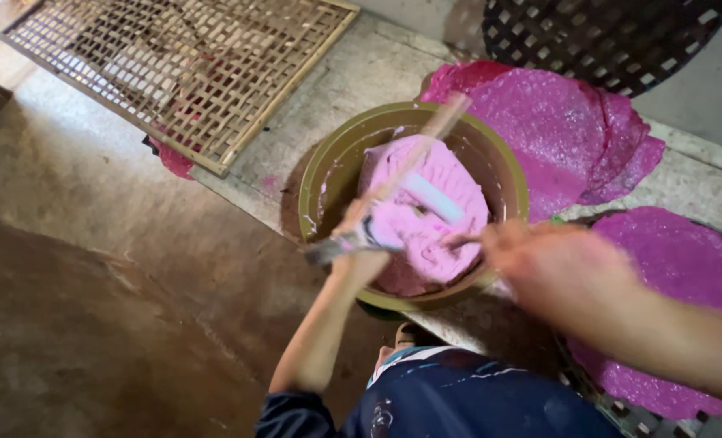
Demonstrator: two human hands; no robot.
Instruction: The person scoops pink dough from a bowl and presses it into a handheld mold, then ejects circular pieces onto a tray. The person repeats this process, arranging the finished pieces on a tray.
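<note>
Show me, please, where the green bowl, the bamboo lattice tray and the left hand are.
green bowl (pixel 319 180): head view, on its left inner wall.
bamboo lattice tray (pixel 178 69): head view, on the middle of its weave.
left hand (pixel 359 235): head view, on the fist gripping a tool.

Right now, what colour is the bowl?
The bowl is olive green, smeared with pink paste inside. It shows best in the head view.

Glossy olive plastic bowl (pixel 328 174), wet pink dough (pixel 438 231), woven bamboo rack (pixel 182 73), rough concrete floor (pixel 77 324)
</note>
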